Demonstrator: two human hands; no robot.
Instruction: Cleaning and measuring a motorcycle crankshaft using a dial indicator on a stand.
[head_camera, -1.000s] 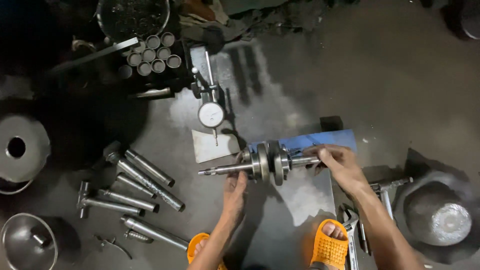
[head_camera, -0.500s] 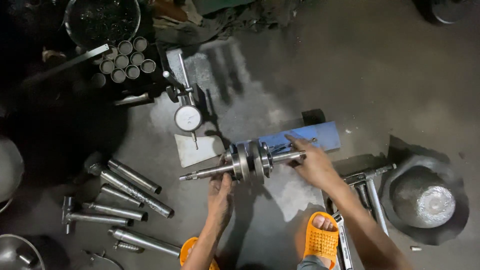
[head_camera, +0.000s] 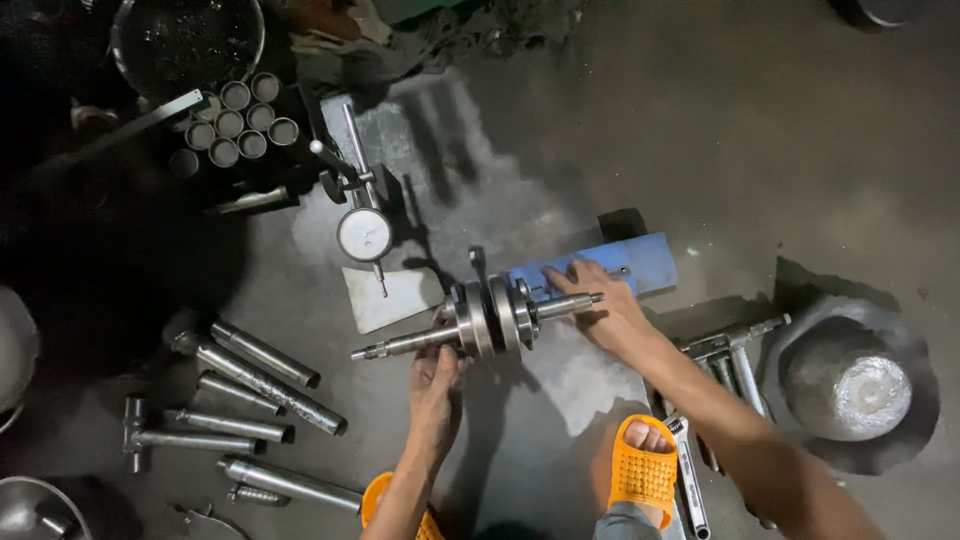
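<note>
head camera, looking down at a grimy workshop floor: a person's left hand (head_camera: 436, 382) reaches up from below, fingers curled around the left shaft of a steel crankshaft (head_camera: 487, 318), closed on it just beside the webs. the right hand (head_camera: 592, 300) stretches in from the lower right, palm down and fingers spread over the right shaft end; whether it grips or merely rests is hard to tell in the dim light. the crankshaft lies nearly level, tilted slightly up to the right, its twin round webs bright and a dark connecting rod standing up between them. it sits in front of a blue block (head_camera: 610, 266). a dial indicator (head_camera: 363, 234) on a stand stands just to the left. steel tubes (head_camera: 262, 382) lie well apart at the left, wrenches (head_camera: 735, 350) at the right. an orange sandal (head_camera: 641, 470) shows below.
</note>
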